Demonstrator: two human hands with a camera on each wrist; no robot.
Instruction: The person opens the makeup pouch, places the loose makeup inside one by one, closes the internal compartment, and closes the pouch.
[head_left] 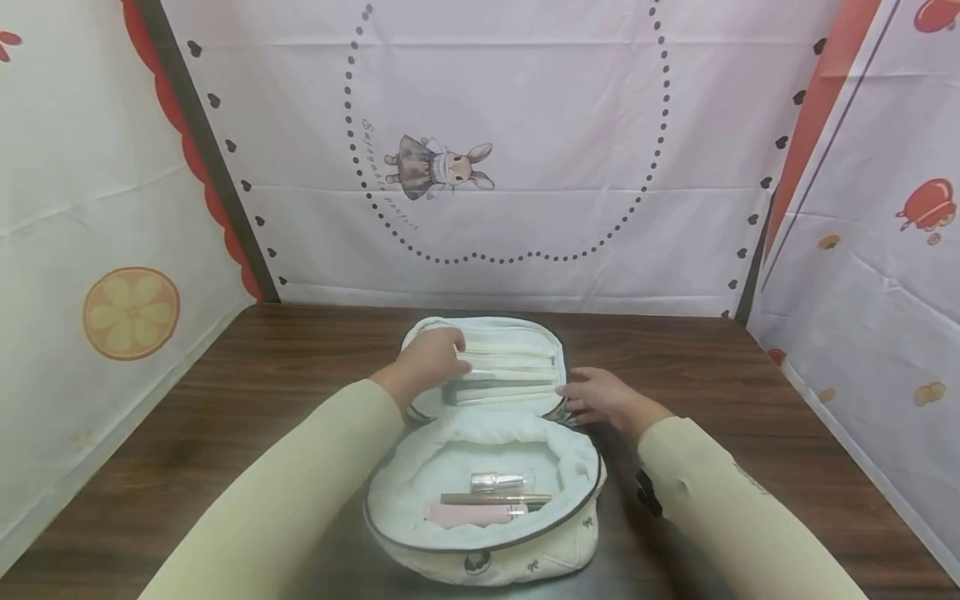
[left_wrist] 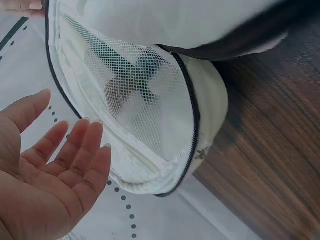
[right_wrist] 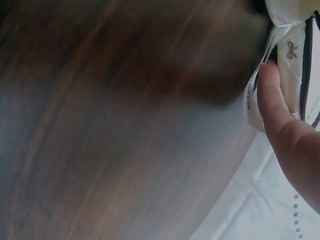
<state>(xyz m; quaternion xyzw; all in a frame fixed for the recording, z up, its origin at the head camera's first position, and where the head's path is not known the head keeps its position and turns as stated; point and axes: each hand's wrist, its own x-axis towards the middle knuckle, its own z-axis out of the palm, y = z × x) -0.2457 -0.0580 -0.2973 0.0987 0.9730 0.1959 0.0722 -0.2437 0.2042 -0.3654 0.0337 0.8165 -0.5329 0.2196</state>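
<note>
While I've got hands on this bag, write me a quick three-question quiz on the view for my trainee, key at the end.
1. True or false: in the head view, the right hand is at the right edge of the cosmetic bag's open lid.
2. In the left wrist view, the panel beyond the left hand is faced with: A) leather, B) see-through mesh, C) denim.
3. Order these in the lower compartment, nearest the person first: silver tube, pink tube, brown pencil-shaped stick.

Key:
1. True.
2. B.
3. Pink tube, brown pencil-shaped stick, silver tube.
</note>
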